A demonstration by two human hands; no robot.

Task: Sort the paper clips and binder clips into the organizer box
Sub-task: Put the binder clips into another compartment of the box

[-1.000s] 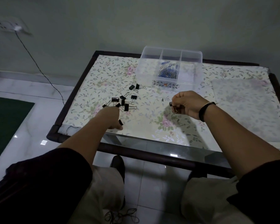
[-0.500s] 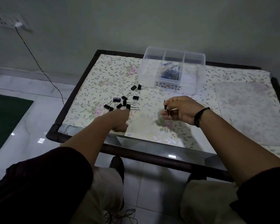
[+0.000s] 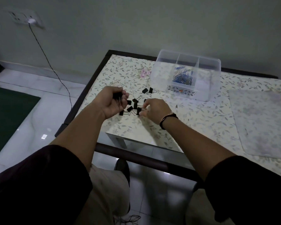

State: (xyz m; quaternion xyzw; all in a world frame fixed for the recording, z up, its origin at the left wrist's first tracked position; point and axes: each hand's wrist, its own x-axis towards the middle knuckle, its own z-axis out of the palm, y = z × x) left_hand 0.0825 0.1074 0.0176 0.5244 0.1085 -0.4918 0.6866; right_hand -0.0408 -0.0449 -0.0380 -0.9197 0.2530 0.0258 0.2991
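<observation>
Paper clips (image 3: 183,77): done, heaped in the middle compartment of the organizer box (image 3: 169,62) near the counter's (image 3: 193,119) far edge; side compartments look empty. Binder clips (image 3: 134,106): unsorted, scattered near the left edge. Left hand (image 3: 113,102): cupped, palm up, holding a few binder clips. Right hand (image 3: 154,109): pinching one off the counter.

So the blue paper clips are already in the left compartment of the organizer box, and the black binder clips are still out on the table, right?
Not quite. The head view shows the blue paper clips in the middle compartment of the organizer box, not the left one, which looks empty. The rest holds: black binder clips still lie on the table.
</observation>
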